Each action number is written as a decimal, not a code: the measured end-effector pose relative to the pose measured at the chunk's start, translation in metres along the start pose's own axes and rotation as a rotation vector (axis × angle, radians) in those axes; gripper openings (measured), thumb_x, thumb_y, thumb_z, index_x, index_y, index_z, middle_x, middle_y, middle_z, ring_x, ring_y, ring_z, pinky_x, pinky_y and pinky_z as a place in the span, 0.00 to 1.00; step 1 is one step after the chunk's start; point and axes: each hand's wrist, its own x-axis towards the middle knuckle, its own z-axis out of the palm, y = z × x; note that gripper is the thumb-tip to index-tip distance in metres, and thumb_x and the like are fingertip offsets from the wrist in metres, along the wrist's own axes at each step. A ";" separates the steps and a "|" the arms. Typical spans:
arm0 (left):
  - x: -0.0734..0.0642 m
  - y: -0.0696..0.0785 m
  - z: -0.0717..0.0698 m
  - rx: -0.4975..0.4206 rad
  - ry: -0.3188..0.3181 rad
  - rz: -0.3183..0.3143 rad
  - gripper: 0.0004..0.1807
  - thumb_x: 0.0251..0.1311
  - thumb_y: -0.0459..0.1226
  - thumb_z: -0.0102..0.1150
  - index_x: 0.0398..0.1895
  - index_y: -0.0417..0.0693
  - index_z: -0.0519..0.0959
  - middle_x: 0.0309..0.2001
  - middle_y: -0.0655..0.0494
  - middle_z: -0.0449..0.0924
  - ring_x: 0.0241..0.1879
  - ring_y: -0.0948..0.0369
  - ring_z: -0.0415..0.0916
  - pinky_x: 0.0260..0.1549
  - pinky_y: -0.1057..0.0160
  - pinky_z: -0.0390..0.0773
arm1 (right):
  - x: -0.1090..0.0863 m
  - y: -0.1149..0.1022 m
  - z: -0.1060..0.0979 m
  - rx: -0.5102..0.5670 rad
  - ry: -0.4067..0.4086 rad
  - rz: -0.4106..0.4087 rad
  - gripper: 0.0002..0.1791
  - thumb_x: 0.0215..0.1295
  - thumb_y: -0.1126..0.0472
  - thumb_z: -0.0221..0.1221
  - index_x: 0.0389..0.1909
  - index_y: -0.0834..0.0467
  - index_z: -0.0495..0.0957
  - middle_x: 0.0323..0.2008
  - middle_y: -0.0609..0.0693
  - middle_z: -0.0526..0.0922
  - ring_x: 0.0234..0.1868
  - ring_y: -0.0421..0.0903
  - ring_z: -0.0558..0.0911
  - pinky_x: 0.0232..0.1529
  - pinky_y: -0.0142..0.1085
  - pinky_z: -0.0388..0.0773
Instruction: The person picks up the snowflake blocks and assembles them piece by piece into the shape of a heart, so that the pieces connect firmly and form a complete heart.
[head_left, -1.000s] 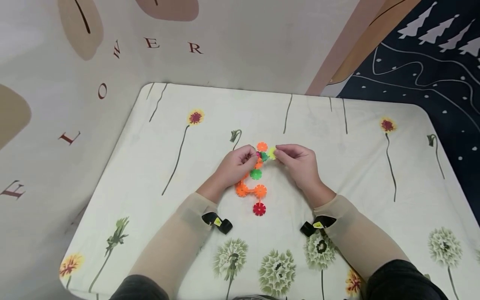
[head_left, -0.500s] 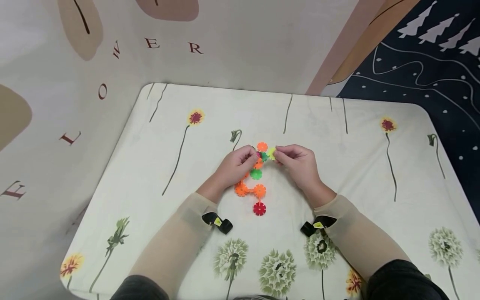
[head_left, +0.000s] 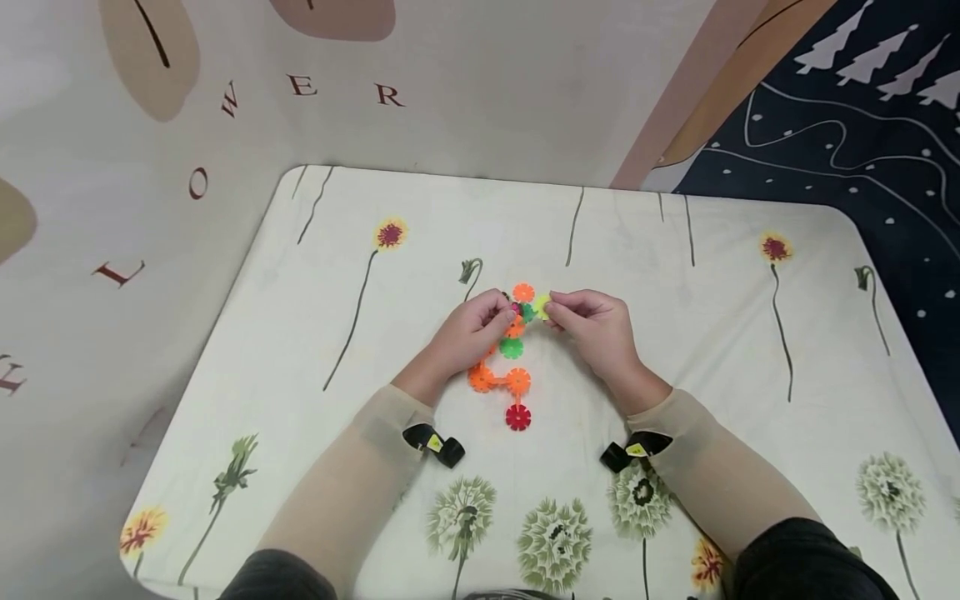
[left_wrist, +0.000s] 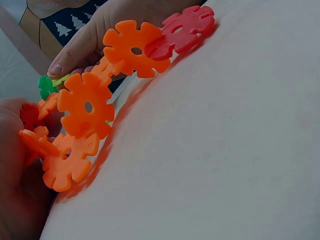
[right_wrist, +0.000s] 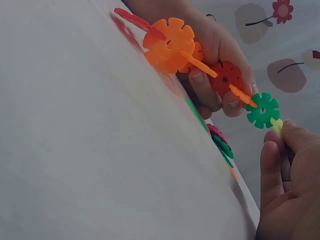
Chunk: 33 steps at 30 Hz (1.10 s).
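Observation:
A chain of slotted, flower-shaped plastic discs runs between the hands. My left hand (head_left: 472, 333) grips its middle, around a red disc (right_wrist: 226, 79) and the orange discs beside it. Toward me, the chain trails through orange discs (left_wrist: 86, 106) to a red end disc (head_left: 517, 417). At the far end sits a green disc (right_wrist: 262, 110), joined to an orange one. My right hand (head_left: 600, 337) pinches a yellow disc (head_left: 542, 307) between thumb and fingers. The yellow disc's edge meets the green disc; how deep it sits in the slot is hard to tell.
Loose discs lie on the table close to the left hand: a green one (head_left: 512, 348), an orange one (head_left: 523, 292) and a pink one (right_wrist: 216, 131) over dark green. A flower-print cloth (head_left: 750, 333) covers the table. Walls stand behind and at the left.
Both hands keep almost the same pose on the same discs. The head view has shifted slightly, most visibly at the left wall.

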 end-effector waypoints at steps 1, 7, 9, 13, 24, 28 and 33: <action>0.000 0.001 0.000 -0.005 -0.001 0.000 0.08 0.81 0.38 0.55 0.39 0.47 0.74 0.30 0.52 0.70 0.32 0.55 0.69 0.33 0.60 0.68 | 0.000 0.000 0.000 0.000 0.003 -0.005 0.10 0.66 0.72 0.71 0.46 0.72 0.88 0.32 0.46 0.91 0.29 0.42 0.89 0.37 0.36 0.88; 0.000 0.003 0.001 -0.028 0.001 -0.011 0.09 0.81 0.39 0.56 0.39 0.47 0.74 0.28 0.52 0.71 0.29 0.55 0.71 0.32 0.61 0.70 | -0.001 -0.001 0.000 0.020 0.007 -0.056 0.09 0.65 0.76 0.70 0.45 0.74 0.87 0.31 0.47 0.91 0.29 0.41 0.89 0.37 0.36 0.88; -0.001 0.004 0.000 -0.053 0.000 -0.027 0.09 0.81 0.40 0.57 0.38 0.47 0.74 0.26 0.51 0.72 0.26 0.54 0.72 0.30 0.61 0.71 | -0.001 0.000 0.001 0.030 0.000 -0.064 0.09 0.65 0.76 0.70 0.45 0.75 0.86 0.31 0.47 0.91 0.29 0.41 0.89 0.37 0.36 0.88; -0.002 0.004 -0.001 -0.102 -0.009 -0.047 0.10 0.81 0.40 0.57 0.38 0.47 0.74 0.24 0.49 0.74 0.24 0.51 0.75 0.27 0.62 0.73 | -0.001 0.000 0.003 0.027 -0.010 -0.076 0.08 0.65 0.76 0.70 0.44 0.74 0.87 0.31 0.47 0.91 0.28 0.41 0.89 0.37 0.36 0.88; -0.005 -0.001 -0.005 -0.108 -0.023 -0.068 0.10 0.81 0.39 0.56 0.38 0.46 0.74 0.24 0.49 0.76 0.23 0.53 0.76 0.24 0.63 0.71 | -0.001 0.000 0.006 0.025 -0.047 0.011 0.09 0.67 0.73 0.71 0.45 0.72 0.88 0.34 0.52 0.91 0.29 0.43 0.89 0.36 0.37 0.88; -0.005 0.000 -0.005 -0.099 -0.038 -0.081 0.10 0.81 0.40 0.56 0.38 0.46 0.74 0.24 0.49 0.76 0.24 0.53 0.76 0.25 0.63 0.71 | -0.001 -0.001 0.005 0.005 -0.049 0.018 0.09 0.67 0.72 0.71 0.45 0.72 0.88 0.34 0.52 0.90 0.28 0.42 0.89 0.36 0.36 0.88; -0.003 0.001 -0.004 -0.088 -0.056 -0.088 0.10 0.81 0.40 0.56 0.38 0.46 0.74 0.24 0.49 0.76 0.24 0.53 0.75 0.24 0.64 0.70 | -0.002 0.000 0.002 -0.038 -0.077 0.017 0.08 0.67 0.71 0.71 0.44 0.71 0.88 0.34 0.54 0.91 0.28 0.41 0.88 0.36 0.35 0.88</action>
